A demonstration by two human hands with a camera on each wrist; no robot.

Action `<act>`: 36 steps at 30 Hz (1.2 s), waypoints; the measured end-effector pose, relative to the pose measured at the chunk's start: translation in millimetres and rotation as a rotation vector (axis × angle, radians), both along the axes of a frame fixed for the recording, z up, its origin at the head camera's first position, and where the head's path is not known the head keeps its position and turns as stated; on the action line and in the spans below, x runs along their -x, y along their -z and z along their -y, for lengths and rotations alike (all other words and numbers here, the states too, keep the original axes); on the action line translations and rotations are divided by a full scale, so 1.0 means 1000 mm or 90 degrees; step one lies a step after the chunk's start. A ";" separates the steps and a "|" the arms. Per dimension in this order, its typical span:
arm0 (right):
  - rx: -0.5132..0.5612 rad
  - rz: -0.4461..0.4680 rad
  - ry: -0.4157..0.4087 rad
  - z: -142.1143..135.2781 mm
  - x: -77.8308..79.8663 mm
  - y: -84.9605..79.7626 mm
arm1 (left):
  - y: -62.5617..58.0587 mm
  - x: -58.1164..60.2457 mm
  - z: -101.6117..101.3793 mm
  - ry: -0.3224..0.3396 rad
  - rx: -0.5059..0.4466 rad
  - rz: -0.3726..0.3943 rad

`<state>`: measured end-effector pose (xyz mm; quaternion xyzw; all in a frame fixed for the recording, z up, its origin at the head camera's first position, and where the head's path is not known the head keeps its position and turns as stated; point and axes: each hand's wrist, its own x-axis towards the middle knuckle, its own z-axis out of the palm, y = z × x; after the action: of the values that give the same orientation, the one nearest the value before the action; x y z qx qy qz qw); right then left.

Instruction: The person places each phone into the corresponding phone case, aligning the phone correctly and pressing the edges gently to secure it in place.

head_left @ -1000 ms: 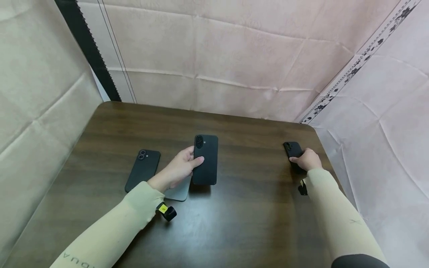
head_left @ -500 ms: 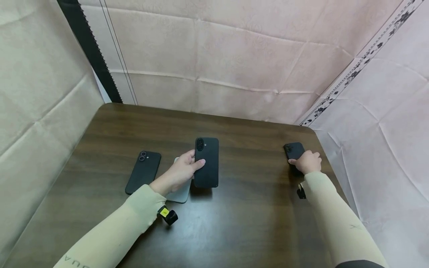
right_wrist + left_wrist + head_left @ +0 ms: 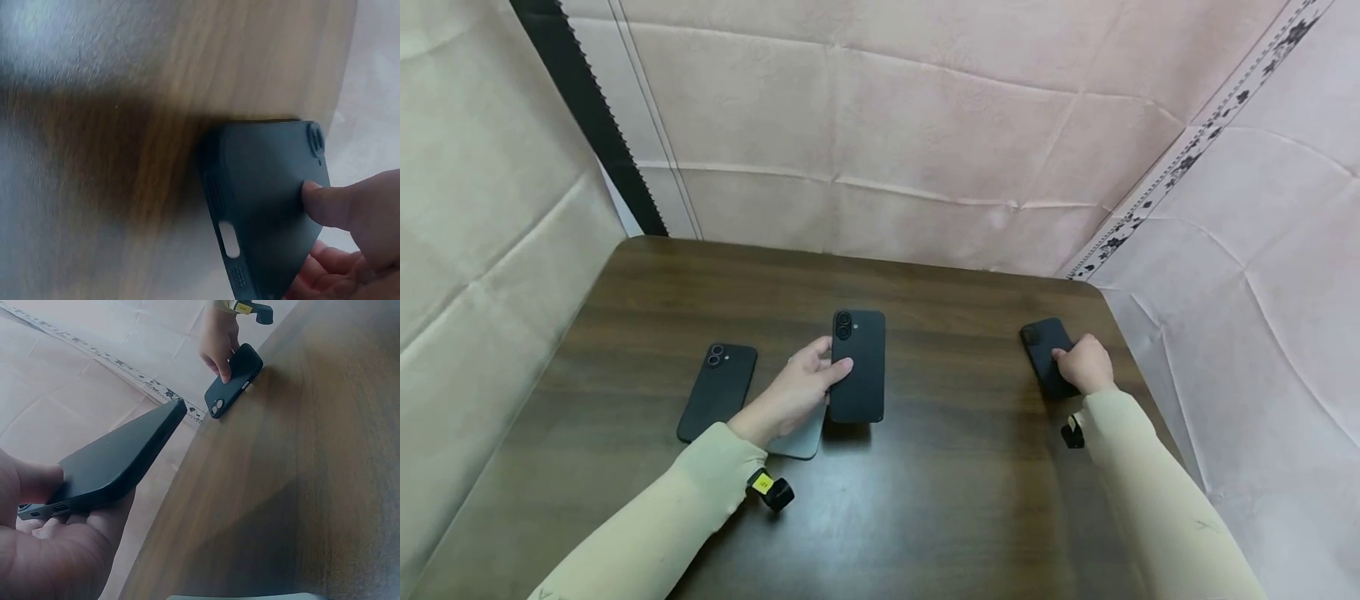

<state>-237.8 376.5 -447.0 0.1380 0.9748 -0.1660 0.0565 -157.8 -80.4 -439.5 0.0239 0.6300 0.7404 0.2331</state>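
In the head view my left hand (image 3: pixel 793 387) grips a dark smartphone (image 3: pixel 859 375) by its left edge, thumb on the back. The phone is raised over the table, its twin cameras at the top. At the far right my right hand (image 3: pixel 1086 365) pinches a black phone case (image 3: pixel 1047 354). The right wrist view shows an oval cutout in the case (image 3: pixel 269 200), light showing through, and my thumb on its back. Below my left hand lies a pale, flat, rounded slab (image 3: pixel 801 437), partly hidden by that hand. Another dark smartphone (image 3: pixel 718 392) lies back up, left of it.
The brown wooden table (image 3: pixel 940 500) has rounded far corners. Light cloth hangs behind it (image 3: pixel 887 142) and along both sides. A black strap with a small camera (image 3: pixel 771 490) sits on the left wrist, and a similar one (image 3: pixel 1072 432) on the right.
My right hand has moved the phone case slightly to the left, and more of its back shows. My left hand holds its phone almost in place.
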 end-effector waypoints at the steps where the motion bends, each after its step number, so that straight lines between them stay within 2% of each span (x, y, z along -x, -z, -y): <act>1: 0.010 0.003 -0.004 0.001 0.000 -0.001 | 0.000 -0.001 0.000 -0.003 -0.005 0.000; 5: 0.062 0.010 -0.013 0.004 -0.002 -0.006 | 0.002 -0.002 0.001 -0.019 -0.020 0.009; 10: 0.131 0.020 0.004 0.007 -0.005 -0.006 | 0.004 -0.001 0.000 -0.027 -0.059 0.020; 18: 0.164 -0.011 -0.010 0.019 -0.007 -0.006 | 0.007 -0.002 0.002 -0.027 -0.075 0.024; 22: 0.190 -0.031 -0.032 0.034 -0.009 -0.007 | 0.005 -0.003 0.003 -0.030 -0.088 0.024; 31: 0.282 -0.063 -0.097 0.081 -0.015 -0.022 | 0.003 -0.001 0.004 -0.035 -0.131 0.017; 36: 0.362 -0.066 -0.099 0.105 -0.023 -0.029 | 0.003 0.000 0.002 -0.031 -0.146 0.020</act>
<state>-214.4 271.2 -417.7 0.0330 0.8984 -0.4344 0.0556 -157.7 -82.8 -442.8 0.0237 0.5376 0.8134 0.2210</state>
